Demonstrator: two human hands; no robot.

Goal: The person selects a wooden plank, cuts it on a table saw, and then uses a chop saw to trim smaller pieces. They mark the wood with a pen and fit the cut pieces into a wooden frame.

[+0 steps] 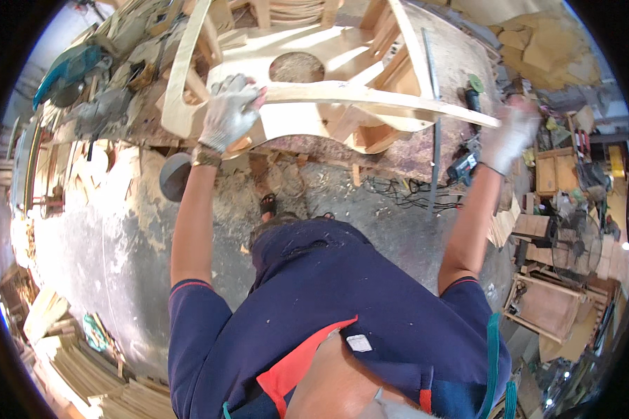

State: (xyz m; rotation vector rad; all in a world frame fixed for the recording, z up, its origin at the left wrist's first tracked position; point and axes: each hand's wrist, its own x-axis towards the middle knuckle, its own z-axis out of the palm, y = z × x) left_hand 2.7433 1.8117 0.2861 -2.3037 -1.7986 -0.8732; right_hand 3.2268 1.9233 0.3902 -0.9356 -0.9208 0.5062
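Note:
A long pale wooden strip (370,96) stretches across the front of a wooden frame (307,122), which has curved lower edges and a round hole in its panel. My left hand (230,112), in a whitish work glove, is closed around the strip's left end, by the frame's left side. At the strip's right end, beyond the frame, is my gloved right hand (508,138). Motion smears its fingers, so their grip cannot be made out. The frame rests on a worn workbench (461,84).
A power tool (463,167) and tangled black cables (405,192) lie at the bench's right edge. A metal bar (435,153) crosses that edge. Clutter covers the bench's left part. Stacked wood (77,370) sits lower left; a fan (576,241) stands at right.

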